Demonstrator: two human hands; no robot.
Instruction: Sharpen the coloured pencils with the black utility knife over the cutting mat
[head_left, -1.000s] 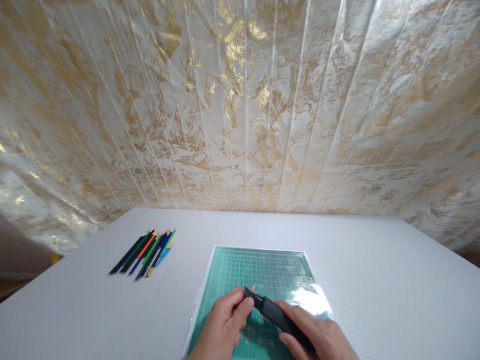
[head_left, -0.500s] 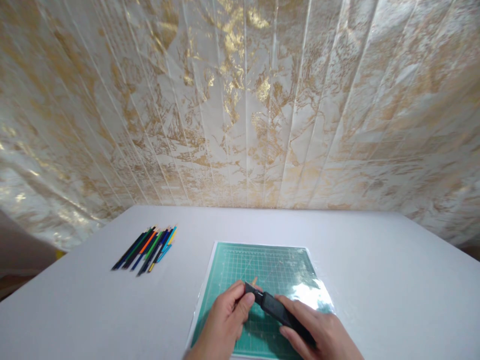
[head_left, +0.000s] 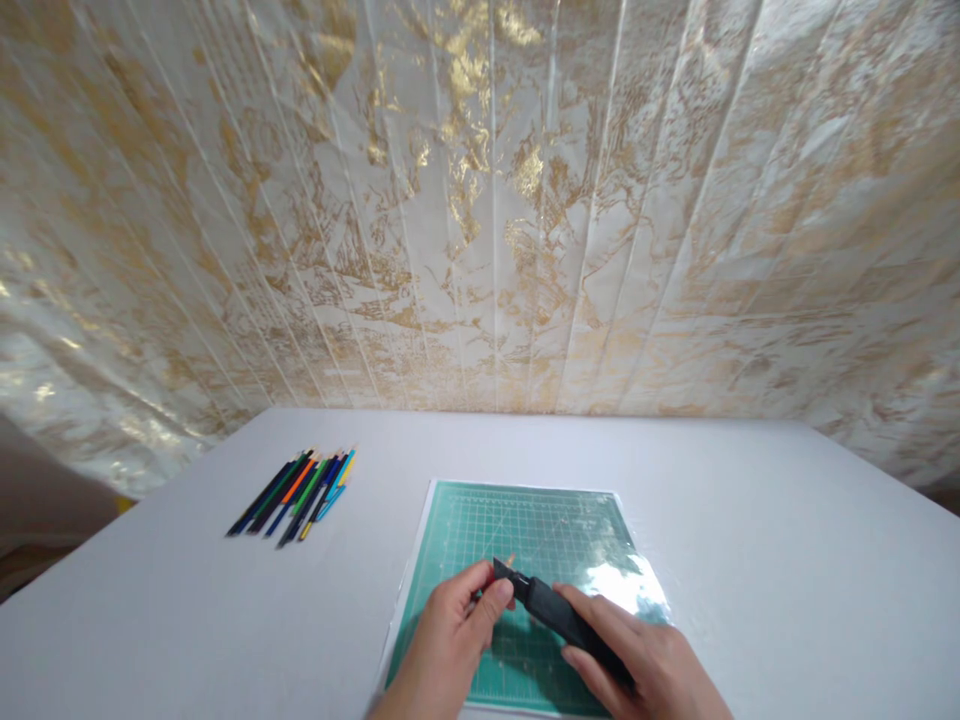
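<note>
The right hand (head_left: pixel 637 655) grips a utility knife (head_left: pixel 562 618), matte black and chunky in the handle, with a dark blade slanting up to the left thumb, above the green, white-gridded cutting mat (head_left: pixel 469 525). Pinched in the left hand (head_left: pixel 457 630), a pencil (head_left: pixel 511 559) is mostly hidden, only its slim, tan, wooden-looking tip showing just past the blade, its body colour impossible to tell.
</note>
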